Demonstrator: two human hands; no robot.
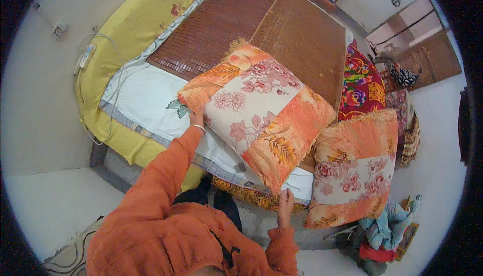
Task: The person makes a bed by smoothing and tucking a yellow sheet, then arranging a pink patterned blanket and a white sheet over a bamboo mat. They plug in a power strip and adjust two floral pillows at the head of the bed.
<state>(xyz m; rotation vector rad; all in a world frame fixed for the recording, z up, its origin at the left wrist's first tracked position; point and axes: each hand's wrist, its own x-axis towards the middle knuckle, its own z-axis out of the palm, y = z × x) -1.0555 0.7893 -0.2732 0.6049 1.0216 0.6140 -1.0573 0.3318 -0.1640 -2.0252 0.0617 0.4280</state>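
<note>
A large square cushion [261,95], orange with a cream band of dusky-pink flowers and a fringed edge, is tilted over the near part of the bed. My left hand [197,117], with a pale bracelet at the wrist, grips its left side, fingers partly hidden by the fabric. At the cushion's lowest corner, my right hand [286,206] is closed on the tip. A second, matching cushion [354,175] rests at the bed's near right edge, to the right of my right hand. Under the held cushion lie a white sheet [141,87] and brown slatted mats [214,29].
A yellow cover [128,29] drapes the bed's left side, with a power strip [85,57] and its cord lying on it. Red flowered bedding [359,82] sits along the right side. Beyond the near right corner are bundled clothes [385,228]. A wooden door [427,57] stands at the far right.
</note>
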